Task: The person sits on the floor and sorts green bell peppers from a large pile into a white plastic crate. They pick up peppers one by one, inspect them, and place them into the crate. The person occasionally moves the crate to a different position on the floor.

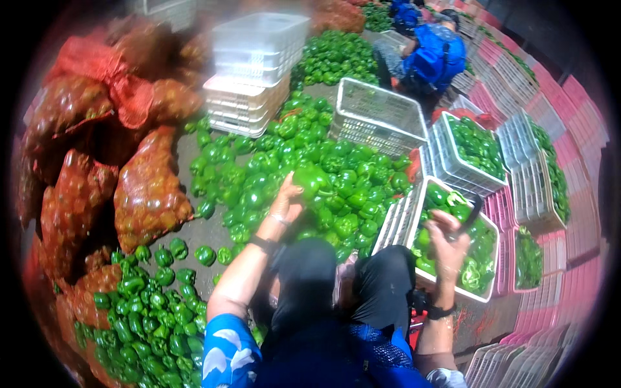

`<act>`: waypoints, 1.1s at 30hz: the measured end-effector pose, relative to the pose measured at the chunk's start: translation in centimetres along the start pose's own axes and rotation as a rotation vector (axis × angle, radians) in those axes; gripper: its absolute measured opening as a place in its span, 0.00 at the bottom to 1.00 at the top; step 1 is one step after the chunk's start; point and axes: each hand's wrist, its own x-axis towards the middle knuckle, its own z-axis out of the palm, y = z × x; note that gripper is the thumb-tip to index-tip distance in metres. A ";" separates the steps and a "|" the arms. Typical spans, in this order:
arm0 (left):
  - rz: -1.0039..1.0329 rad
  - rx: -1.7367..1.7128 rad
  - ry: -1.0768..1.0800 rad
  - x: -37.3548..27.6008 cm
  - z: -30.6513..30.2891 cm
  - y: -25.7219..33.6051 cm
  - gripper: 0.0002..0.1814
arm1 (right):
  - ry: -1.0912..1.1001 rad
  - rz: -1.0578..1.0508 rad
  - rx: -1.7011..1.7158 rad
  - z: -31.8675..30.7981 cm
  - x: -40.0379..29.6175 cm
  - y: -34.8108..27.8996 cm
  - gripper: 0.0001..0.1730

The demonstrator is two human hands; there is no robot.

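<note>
My left hand (287, 199) holds a large green bell pepper (311, 180) above a loose heap of green bell peppers (347, 167) on the floor. Over a white plastic crate (494, 264) of green peppers at my right knee, my right hand (447, 235) is closed around a dark tool with a curved black end (471, 213), perhaps a knife; its kind is not clear. Some peppers in that crate show pale cut or open sides. A second heap of smaller green peppers (150, 325) lies at the lower left.
Red mesh sacks (150, 189) packed with produce stand at the left. Stacked white crates (242, 104) and a single white crate (378, 114) stand ahead. Filled crates (475, 145) and pink crate stacks (582, 194) line the right. A person in blue (432, 53) works farther off.
</note>
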 end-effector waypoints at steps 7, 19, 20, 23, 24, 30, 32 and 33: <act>-0.412 -0.088 -0.356 -2.3 17.0 3.5 0.30 | -0.382 -0.156 0.196 5.9 1.0 -4.9 0.45; 0.061 0.449 -0.260 -5.3 24.8 -6.0 0.35 | -0.091 -0.140 0.439 2.3 -1.3 -0.9 0.34; 0.051 0.439 -0.243 -5.2 24.8 -6.5 0.35 | -0.102 -0.066 0.358 1.4 -1.6 -1.1 0.34; 0.047 0.411 -0.220 -4.8 24.8 -7.2 0.32 | -0.158 -0.224 -0.011 -1.0 -1.3 -1.5 0.38; 0.046 0.399 -0.221 -4.6 24.8 -7.4 0.31 | -0.145 -0.319 -0.138 -1.8 -1.1 -1.7 0.40; -0.002 0.400 -0.202 -4.3 23.9 -8.6 0.25 | -0.117 -0.416 -0.613 -2.7 -1.0 0.7 0.39; -0.001 0.457 -0.173 -4.2 23.2 -8.9 0.22 | -0.122 -0.450 -0.682 -2.4 -1.0 1.3 0.37; 0.021 0.483 -0.172 -4.3 23.4 -9.1 0.22 | -0.108 -0.478 -0.693 -2.4 -0.9 1.8 0.35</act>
